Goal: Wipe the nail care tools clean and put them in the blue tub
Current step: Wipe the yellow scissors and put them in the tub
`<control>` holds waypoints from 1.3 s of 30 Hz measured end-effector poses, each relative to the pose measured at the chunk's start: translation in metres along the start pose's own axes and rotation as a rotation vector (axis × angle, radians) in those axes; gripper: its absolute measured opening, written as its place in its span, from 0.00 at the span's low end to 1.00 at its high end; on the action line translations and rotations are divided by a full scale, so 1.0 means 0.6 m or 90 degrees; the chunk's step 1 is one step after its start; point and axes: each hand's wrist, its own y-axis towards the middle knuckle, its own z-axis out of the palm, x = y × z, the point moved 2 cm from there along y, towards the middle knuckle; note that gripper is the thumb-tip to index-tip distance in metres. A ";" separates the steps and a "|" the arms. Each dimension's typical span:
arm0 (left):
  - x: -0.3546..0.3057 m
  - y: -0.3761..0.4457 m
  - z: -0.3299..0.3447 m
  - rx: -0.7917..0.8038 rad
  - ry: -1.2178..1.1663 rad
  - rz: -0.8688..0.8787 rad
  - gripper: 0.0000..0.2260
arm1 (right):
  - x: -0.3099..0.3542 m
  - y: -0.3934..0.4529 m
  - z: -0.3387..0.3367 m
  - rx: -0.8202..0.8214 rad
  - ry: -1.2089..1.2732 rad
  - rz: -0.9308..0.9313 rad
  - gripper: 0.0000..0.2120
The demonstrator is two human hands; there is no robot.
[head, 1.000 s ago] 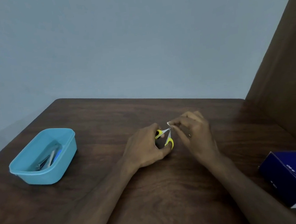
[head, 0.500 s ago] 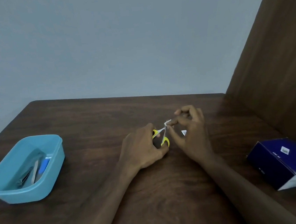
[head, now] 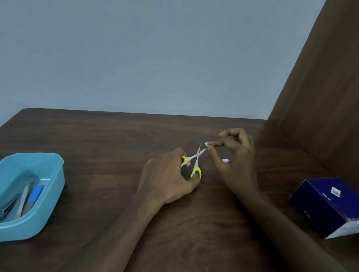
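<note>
Two hands over the worktop (head: 86, 145), tub (head: 52, 178) off to the left with a few tools already in it, so I'd say we're mid-wipe on the scissors (head: 195, 159). Left hand (head: 167, 177) grips the yellow loops, blades spread, while right hand (head: 234, 159) pinches a white wipe (head: 207, 144) just beside the tips. Next up, probably finish wiping, close them, drop them in the tub.
</note>
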 end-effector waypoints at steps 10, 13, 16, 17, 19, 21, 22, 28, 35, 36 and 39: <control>-0.003 -0.001 -0.001 0.006 0.018 0.027 0.17 | -0.003 0.005 0.008 0.024 0.064 0.045 0.07; -0.002 0.000 -0.002 0.005 0.006 0.020 0.16 | -0.001 0.007 -0.005 -0.011 0.066 0.006 0.05; -0.003 0.000 0.000 0.006 0.003 0.021 0.16 | 0.014 -0.007 -0.005 0.038 0.063 -0.089 0.02; -0.004 0.000 0.000 0.010 0.002 0.019 0.16 | 0.014 -0.008 -0.001 0.046 0.051 -0.085 0.02; -0.005 0.001 -0.001 0.017 0.003 0.012 0.16 | 0.005 -0.003 0.002 0.010 0.056 -0.022 0.03; -0.003 0.001 -0.002 0.019 -0.006 0.005 0.16 | -0.002 0.004 -0.007 -0.057 0.080 0.026 0.03; -0.002 0.001 -0.002 0.016 -0.012 0.000 0.16 | 0.001 0.006 -0.015 -0.074 0.090 0.025 0.03; -0.002 0.002 -0.003 0.001 -0.040 -0.013 0.16 | 0.036 -0.015 -0.002 0.101 0.090 -0.124 0.04; 0.004 0.002 -0.002 0.001 -0.052 -0.021 0.16 | 0.031 -0.014 0.001 0.158 0.163 -0.033 0.06; 0.003 0.002 -0.002 0.000 -0.052 -0.019 0.16 | 0.030 -0.013 0.001 0.150 0.160 -0.030 0.05; 0.008 0.003 -0.002 -0.005 -0.067 -0.030 0.16 | 0.030 -0.016 0.005 0.172 0.173 -0.024 0.05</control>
